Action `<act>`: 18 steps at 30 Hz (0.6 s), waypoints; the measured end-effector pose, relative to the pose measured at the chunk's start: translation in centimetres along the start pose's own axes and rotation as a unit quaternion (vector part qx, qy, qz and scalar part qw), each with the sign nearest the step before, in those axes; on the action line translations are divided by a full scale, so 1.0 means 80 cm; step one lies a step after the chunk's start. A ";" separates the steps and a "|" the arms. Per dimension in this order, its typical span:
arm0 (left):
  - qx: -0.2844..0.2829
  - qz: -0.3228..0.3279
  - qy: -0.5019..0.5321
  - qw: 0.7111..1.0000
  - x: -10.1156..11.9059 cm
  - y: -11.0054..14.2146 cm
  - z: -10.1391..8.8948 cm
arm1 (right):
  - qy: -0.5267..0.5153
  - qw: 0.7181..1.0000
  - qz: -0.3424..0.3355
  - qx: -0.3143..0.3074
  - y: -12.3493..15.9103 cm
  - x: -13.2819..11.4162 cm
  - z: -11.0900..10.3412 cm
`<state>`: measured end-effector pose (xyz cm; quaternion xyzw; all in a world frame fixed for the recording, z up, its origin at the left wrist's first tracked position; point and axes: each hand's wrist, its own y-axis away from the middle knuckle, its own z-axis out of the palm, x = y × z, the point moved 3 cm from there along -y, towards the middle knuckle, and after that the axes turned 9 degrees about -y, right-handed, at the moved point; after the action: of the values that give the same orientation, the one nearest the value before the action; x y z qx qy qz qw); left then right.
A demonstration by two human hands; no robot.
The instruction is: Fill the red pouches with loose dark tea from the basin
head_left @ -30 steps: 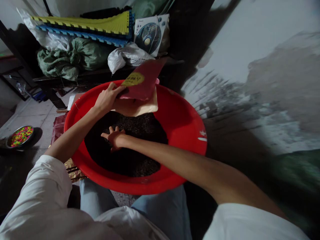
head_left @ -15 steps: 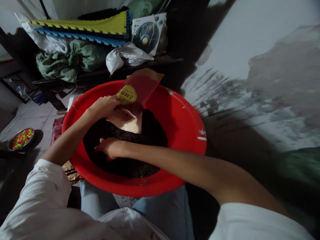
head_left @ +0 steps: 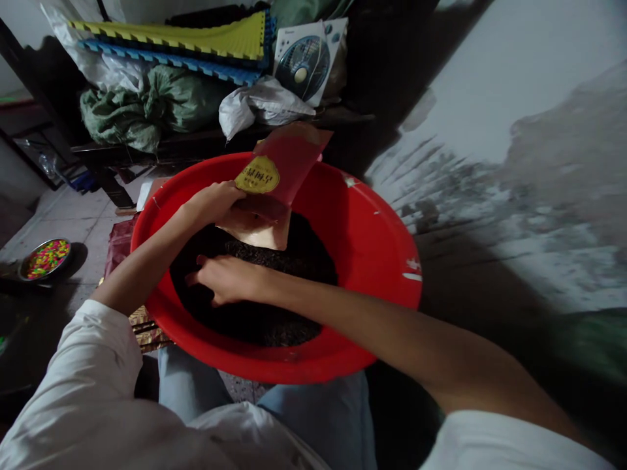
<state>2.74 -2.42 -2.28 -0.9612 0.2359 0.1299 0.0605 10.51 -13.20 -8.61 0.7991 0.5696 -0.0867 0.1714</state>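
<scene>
The left hand (head_left: 215,201) pinches the side of a red bag (head_left: 300,156), fingers pressed together on it. The bag has a yellow label (head_left: 257,176) with wavy edges and dark writing, too small to read for sure. The bag leans over the tub (head_left: 375,232), with its open, pale mouth above some dark, crumbly bits (head_left: 291,329).

The right hand (head_left: 228,279) is down at the bits, fingers bent. Shade hides some fingertips, so I can't tell if it grips any.

The bits lie toward the tub's left edge. Its right side is smooth, bare red, with room to move, and white scuffs mark the right rim.

Past the far rim are a lumpy white sack (head_left: 269,104), a bunched green sack (head_left: 166,101), a yellow mat (head_left: 196,42) with toothed edges, and a square fan (head_left: 311,62) with tiny, unclear writing. A round metal bowl (head_left: 46,260) of bright bits sits left on the floor (head_left: 78,215).
</scene>
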 end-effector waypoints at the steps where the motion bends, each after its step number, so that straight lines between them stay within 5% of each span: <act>1: -0.013 0.006 -0.002 1.000 0.002 -0.003 0.005 | -0.005 1.000 0.010 0.001 0.003 0.004 -0.007; 5: -0.045 0.020 -0.011 0.999 0.004 -0.010 0.021 | -0.007 0.992 0.109 0.062 0.015 0.047 -0.035; 10: -0.016 -0.019 0.005 1.000 -0.015 -0.015 0.024 | 0.066 0.930 0.309 0.188 0.033 0.104 -0.053; 18: 0.026 -0.095 0.060 0.993 -0.014 -0.008 0.001 | 0.089 0.918 0.342 0.182 0.050 0.107 -0.071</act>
<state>2.11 -1.33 -1.99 -0.9834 0.1498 0.0597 0.0835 16.83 -4.74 -5.54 0.9671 0.2488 -0.0532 -0.0089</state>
